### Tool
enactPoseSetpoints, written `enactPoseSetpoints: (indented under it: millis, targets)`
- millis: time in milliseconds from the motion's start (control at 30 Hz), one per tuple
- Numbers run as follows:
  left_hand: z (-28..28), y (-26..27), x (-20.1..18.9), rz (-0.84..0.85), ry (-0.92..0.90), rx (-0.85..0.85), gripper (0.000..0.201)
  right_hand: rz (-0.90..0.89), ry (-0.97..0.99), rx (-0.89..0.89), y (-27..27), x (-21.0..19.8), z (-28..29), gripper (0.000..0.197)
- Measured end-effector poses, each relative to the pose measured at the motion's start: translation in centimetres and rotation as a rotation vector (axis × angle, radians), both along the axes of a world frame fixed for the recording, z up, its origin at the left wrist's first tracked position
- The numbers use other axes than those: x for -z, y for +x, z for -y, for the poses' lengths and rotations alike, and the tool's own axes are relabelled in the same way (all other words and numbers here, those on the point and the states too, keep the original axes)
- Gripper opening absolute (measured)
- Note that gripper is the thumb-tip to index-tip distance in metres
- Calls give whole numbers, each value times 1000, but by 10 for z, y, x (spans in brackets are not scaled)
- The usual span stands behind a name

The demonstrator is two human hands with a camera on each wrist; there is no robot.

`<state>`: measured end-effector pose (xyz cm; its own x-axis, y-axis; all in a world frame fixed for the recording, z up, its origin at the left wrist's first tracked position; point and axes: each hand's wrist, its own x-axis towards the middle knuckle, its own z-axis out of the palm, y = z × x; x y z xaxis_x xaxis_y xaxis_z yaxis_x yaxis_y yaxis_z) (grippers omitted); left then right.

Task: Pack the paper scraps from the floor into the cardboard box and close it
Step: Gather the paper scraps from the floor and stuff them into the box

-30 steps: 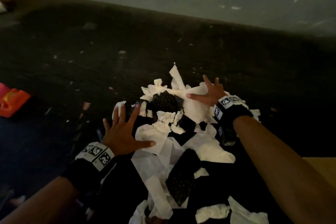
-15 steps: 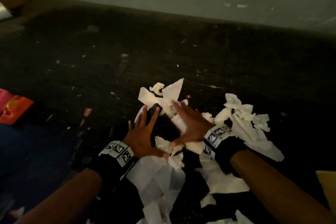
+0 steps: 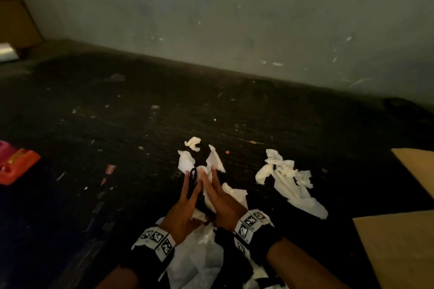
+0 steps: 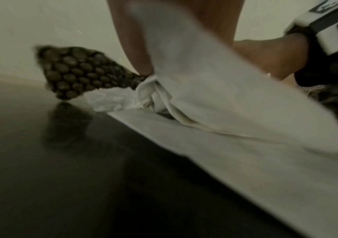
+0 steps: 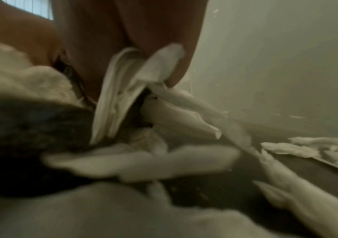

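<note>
Left hand (image 3: 185,209): fingers straight, pressing the left side of a bundle of scraps (image 3: 206,171) on the floor (image 3: 117,124).
Right hand (image 3: 220,204): fingers straight, pressed flat to the bundle's right side; the palms squeeze it between them.
Bundle: white paper mixed with black bubble wrap (image 4: 76,72); it seems just off the floor, though the blur makes that unsure.
Loose scraps (image 3: 288,180): right of the hands, well apart.
Box (image 3: 399,241): tan flaps at far right.
Orange thing (image 3: 16,169): far left.
</note>
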<state>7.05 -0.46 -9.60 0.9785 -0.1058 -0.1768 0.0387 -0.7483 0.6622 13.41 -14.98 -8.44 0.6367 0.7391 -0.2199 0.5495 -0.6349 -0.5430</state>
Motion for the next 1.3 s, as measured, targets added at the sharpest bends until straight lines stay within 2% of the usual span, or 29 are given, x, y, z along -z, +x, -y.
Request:
enactPoseSetpoints:
  millis: [133,200,267,300,333,400,467,567,633,767,933,1100,1200,1300]
  targets:
    - [3,-21,-30,-18,36,31,105,80,12,46,-25,-27,6,113]
    - [10,-22,-55,-16,-27,37,90,122,84,93,-39,-45,13,108]
    - [14,-20,-75,41,26,-20,68,183,201,162,-50,-67,24,105]
    - [16,-22,-83,134,16,-74,69,209,223,168,-56,-80,29,104]
    - [21,-24,-95,246,-18,-37,80,243,227,177,-62,-97,39,104]
    - [30,-31,-110,384,-10,174,98,349,194,188,-70,-123,58,105]
    - [38,-33,-133,436,18,250,104,430,180,230,-72,-145,74,110]
    - [72,-28,-168,588,-38,307,110,446,349,206,-77,-176,106,118]
    - [97,-29,-187,621,-72,340,110,482,366,208,-82,-196,131,116]
    - [170,-33,-220,722,-121,390,107,606,360,221,-94,-234,206,112]
    - [292,-29,-236,806,-143,458,112,705,320,267,-105,-256,327,112]
    - [416,-30,-228,720,-136,538,108,682,208,361,-115,-243,451,118]
    - [473,-33,-211,568,-32,561,108,577,100,427,-129,-230,502,122]
    - [504,-35,-192,367,-72,697,115,359,-22,451,-136,-213,541,127]
